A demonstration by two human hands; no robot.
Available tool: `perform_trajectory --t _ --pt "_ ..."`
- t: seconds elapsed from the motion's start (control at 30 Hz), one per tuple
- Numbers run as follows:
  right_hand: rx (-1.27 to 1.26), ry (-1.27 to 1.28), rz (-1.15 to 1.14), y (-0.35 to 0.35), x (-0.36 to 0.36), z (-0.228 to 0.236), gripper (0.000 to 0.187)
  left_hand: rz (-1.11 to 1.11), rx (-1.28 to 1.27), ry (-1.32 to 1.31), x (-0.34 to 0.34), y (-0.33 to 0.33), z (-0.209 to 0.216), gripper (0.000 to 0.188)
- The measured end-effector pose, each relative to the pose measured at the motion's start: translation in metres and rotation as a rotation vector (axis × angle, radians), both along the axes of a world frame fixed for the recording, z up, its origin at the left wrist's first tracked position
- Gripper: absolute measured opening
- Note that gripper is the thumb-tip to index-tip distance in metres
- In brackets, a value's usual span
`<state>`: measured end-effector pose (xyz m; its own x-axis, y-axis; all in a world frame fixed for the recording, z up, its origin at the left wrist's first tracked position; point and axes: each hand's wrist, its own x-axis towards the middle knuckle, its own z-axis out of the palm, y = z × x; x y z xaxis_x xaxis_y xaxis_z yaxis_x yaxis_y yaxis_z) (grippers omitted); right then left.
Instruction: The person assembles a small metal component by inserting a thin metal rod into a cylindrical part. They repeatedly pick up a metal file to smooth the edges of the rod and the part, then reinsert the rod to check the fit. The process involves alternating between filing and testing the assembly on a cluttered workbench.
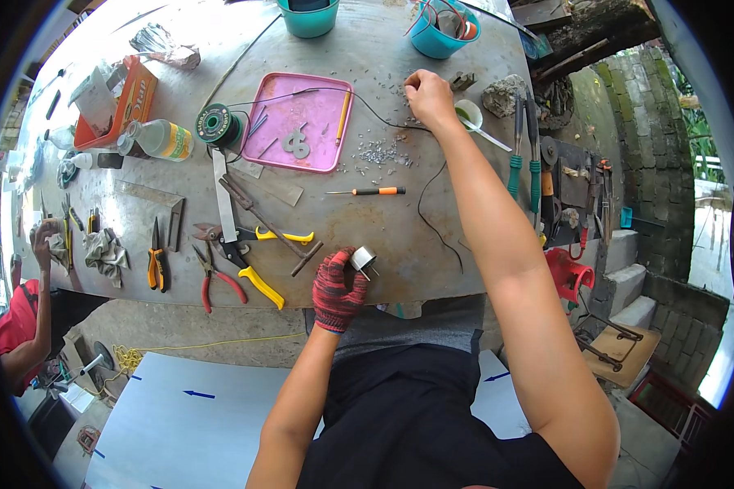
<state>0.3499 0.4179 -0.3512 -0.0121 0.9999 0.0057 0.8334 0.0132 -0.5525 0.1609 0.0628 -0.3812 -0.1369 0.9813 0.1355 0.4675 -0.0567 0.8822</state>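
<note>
My left hand (334,295), in a red and black knit glove, is closed round a small silver metal cylinder with thin prongs (363,260) at the table's near edge. My bare right hand (431,99) is stretched to the far right side of the table. Its fingers are curled and pressed together; whatever they may hold is hidden. Beside it lie scattered small grey metal pieces (377,152), and a small cup with a pale handle (468,114) stands just to its right. Between my hands is an orange and black screwdriver (375,191).
A pink tray (281,85) holds washers and a pencil. Left are a solder spool (218,124), yellow-handled snips (253,277), red-handled pliers (212,273) and an orange box (139,94). Teal buckets (436,41) and a rock (504,95) stand far right. Another person (28,326) works at left.
</note>
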Motion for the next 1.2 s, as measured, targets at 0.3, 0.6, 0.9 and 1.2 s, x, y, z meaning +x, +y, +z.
perform_trajectory --t 0.3,0.6,0.9,1.2 --pt "-0.212 -0.143 -0.064 0.028 -0.012 -0.006 0.019 0.004 0.015 0.03 0.0 -0.001 -0.002 0.051" --pt "-0.178 -0.138 -0.032 0.026 -0.016 0.004 0.025 -0.002 0.021 0.019 0.0 -0.001 -0.003 0.052" --pt "-0.222 0.101 0.111 -0.014 -0.025 0.018 0.025 0.003 0.03 0.01 0.001 0.0 0.0 0.051" --pt "-0.242 0.0 0.158 -0.003 -0.035 0.02 0.021 0.0 0.051 0.012 0.0 0.001 -0.001 0.051"
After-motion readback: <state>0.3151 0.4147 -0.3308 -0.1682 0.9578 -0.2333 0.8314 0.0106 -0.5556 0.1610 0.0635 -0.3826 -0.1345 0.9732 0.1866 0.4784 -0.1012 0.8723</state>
